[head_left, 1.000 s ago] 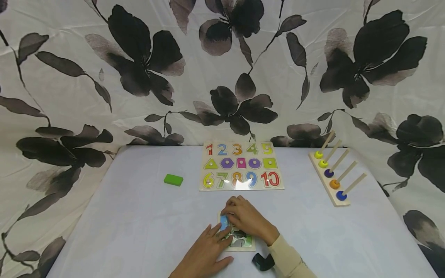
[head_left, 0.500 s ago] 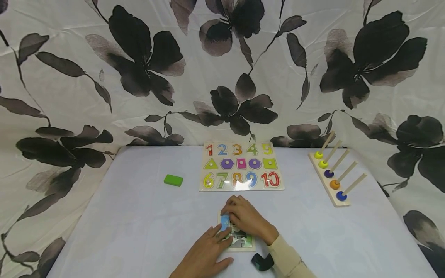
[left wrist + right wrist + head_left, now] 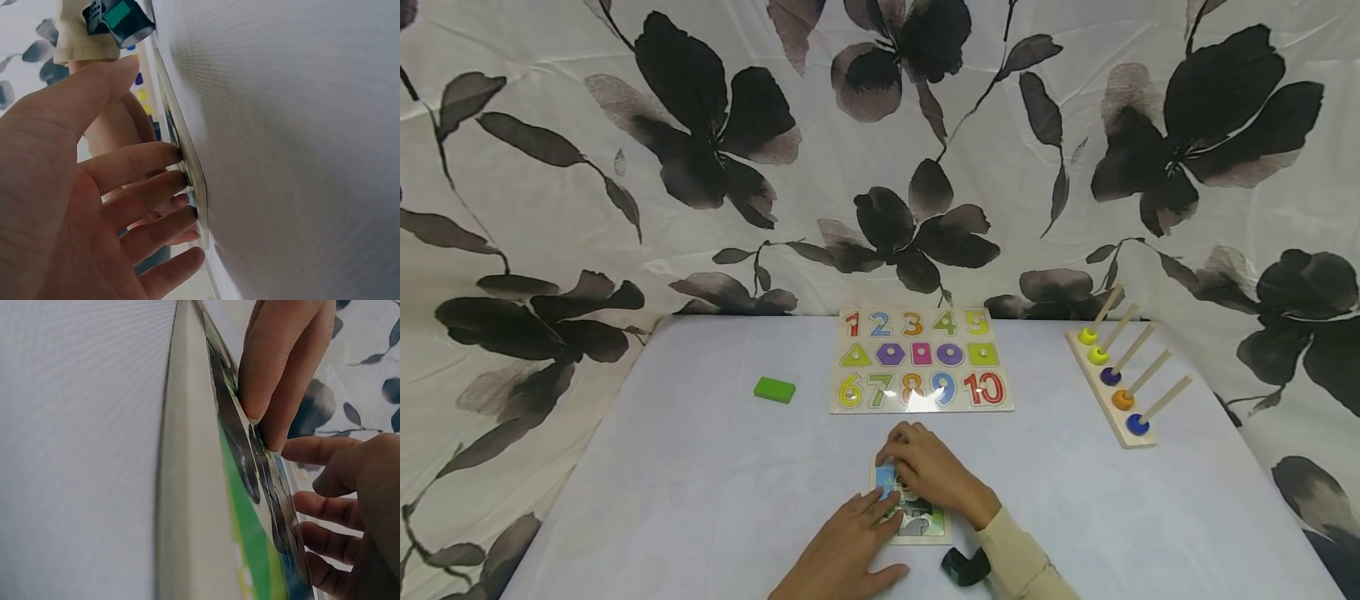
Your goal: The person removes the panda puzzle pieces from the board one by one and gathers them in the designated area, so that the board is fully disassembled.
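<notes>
A small jigsaw puzzle (image 3: 917, 523) in a pale wooden frame lies at the near middle of the table, with blue, green and dark printed pieces. My left hand (image 3: 848, 542) rests its spread fingertips on the puzzle's left side, thumb out on the cloth. My right hand (image 3: 936, 471) reaches over the far part, fingers bent down to the printed surface. In the right wrist view, the right hand (image 3: 369, 506) touches the puzzle (image 3: 250, 487) with several fingertips, and its thumb tip appears apart. The left wrist view shows the left hand (image 3: 106, 169) palm-side beside the frame edge (image 3: 187, 150). Pieces under the fingers are hidden.
A number and shape board (image 3: 921, 360) stands behind the hands. A green block (image 3: 773, 389) lies to its left, and a peg stand (image 3: 1108, 387) with coloured beads is at the right. A dark curved object (image 3: 966, 567) sits by the right sleeve. Floral cloth hangs behind.
My left hand has shifted very slightly, its thumb a little to the right. My right hand stays almost still over the puzzle.
</notes>
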`<state>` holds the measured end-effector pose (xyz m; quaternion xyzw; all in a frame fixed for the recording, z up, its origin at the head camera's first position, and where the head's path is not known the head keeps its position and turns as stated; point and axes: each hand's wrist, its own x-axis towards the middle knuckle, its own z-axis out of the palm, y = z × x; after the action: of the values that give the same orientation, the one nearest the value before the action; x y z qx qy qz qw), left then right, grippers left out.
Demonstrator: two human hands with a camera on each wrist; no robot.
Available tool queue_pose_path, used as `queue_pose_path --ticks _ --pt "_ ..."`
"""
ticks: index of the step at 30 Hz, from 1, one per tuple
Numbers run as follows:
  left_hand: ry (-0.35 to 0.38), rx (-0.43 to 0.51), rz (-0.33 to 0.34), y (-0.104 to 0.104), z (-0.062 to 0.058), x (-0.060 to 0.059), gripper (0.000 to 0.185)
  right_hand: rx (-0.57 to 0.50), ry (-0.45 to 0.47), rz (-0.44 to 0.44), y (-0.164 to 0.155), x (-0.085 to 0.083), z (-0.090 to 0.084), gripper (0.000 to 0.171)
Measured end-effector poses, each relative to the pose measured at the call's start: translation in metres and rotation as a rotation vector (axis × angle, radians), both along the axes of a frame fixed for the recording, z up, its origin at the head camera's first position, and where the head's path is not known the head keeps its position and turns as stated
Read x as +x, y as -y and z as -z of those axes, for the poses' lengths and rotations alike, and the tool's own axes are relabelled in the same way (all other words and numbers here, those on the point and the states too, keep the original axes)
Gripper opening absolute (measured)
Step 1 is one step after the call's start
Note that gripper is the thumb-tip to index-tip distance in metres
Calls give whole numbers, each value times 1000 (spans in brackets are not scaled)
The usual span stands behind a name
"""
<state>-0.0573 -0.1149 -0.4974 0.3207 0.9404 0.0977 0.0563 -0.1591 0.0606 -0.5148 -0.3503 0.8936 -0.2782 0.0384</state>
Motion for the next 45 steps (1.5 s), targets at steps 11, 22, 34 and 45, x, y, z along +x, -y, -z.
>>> queue_pose_path --ticks 11,22,34,45 --pt "44 -5 -7 -1 -3 -1 62 -44 -14 -7 -1 -5 6 25" --pt "10 27 -2 1 -1 0 60 -40 -62 11 11 -4 10 29" --pt "7 26 -2 2 -2 1 61 -102 50 -9 11 1 6 27" --pt "-16 24 1 4 0 2 61 -113 122 21 4 4 1 21"
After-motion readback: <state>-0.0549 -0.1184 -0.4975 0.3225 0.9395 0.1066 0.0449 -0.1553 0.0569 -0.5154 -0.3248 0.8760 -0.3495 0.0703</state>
